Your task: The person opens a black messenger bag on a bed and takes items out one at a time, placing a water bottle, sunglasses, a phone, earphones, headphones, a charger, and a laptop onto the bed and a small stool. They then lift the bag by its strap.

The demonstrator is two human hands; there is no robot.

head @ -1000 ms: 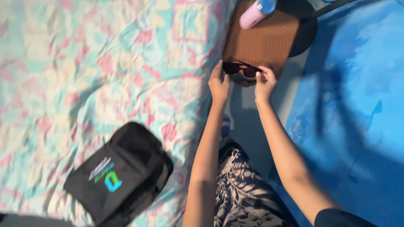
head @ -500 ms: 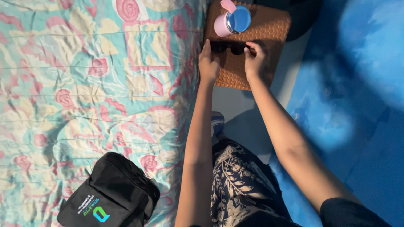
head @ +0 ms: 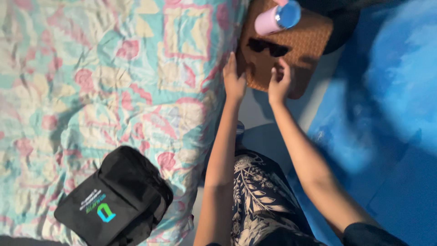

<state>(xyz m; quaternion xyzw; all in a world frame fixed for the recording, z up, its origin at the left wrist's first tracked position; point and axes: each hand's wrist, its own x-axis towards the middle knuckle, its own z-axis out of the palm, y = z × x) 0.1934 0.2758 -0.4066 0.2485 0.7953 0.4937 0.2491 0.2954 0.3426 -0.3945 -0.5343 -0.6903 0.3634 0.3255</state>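
I see one patterned bedspread [head: 114, 91], one black bag [head: 114, 200], one brown woven stool [head: 298, 50], one pink bottle [head: 275, 19] and one pair of sunglasses [head: 267, 46] lying on the stool. My left hand [head: 234, 81] and right hand [head: 279, 84] rest loosely open, empty, just below the sunglasses.

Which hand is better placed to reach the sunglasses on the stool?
Right, probably. The right hand rests on the brown stool top, just below the sunglasses; the left hand sits at the bed-side edge.
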